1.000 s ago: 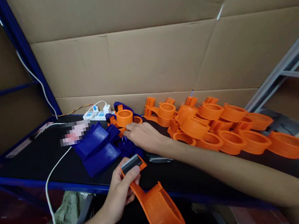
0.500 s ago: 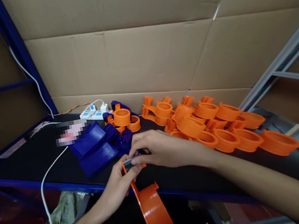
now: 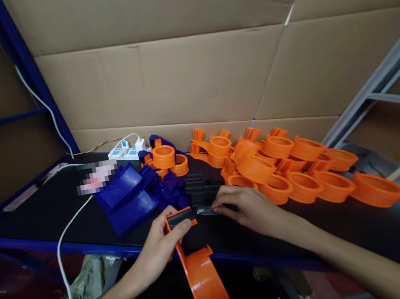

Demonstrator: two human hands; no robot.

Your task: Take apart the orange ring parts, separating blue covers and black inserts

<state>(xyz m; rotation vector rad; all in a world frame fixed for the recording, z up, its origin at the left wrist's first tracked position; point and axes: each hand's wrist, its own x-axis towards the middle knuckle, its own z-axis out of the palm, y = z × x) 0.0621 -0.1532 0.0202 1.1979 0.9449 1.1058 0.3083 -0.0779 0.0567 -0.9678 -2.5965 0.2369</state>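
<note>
Black bench point(image 3: 41, 213) w/ blue frame, cardboard walls behind. Across its middle and right sprawls a big pile of orange dispensers point(image 3: 297, 173), each a round drum w/ a handle. Left of the pile lie blue parts point(image 3: 125, 198); behind them a white power strip point(image 3: 128, 151), its cable trailing off the front edge. Between the blue parts and the pile sits a small stack of dark blades point(image 3: 202, 193). Judged from this: an assembly step, fitting a blade piece onto a dispenser's head. One dark piece seems already seated on the held unit, and the other hand is at the stack. The next move looks to call for lifting one thin piece cleanly off the stack and lining it up w/ the head, toothed edge kept off the skin. Left hand point(image 3: 161, 246), front centre, just off the bench edge: fingers curled round the neck of one dispenser point(image 3: 204, 283), thumb pressed on the dark blade piece point(image 3: 178, 218) at its top; the drum hangs below, open side facing right. Right hand point(image 3: 247, 208) lies palm down on the bench just beside it, fingers loosely bent, tips touching a thin dark piece point(image 3: 205, 211) at the stack's near edge. Whether it is pinched or only touched, cannot tell.
</note>
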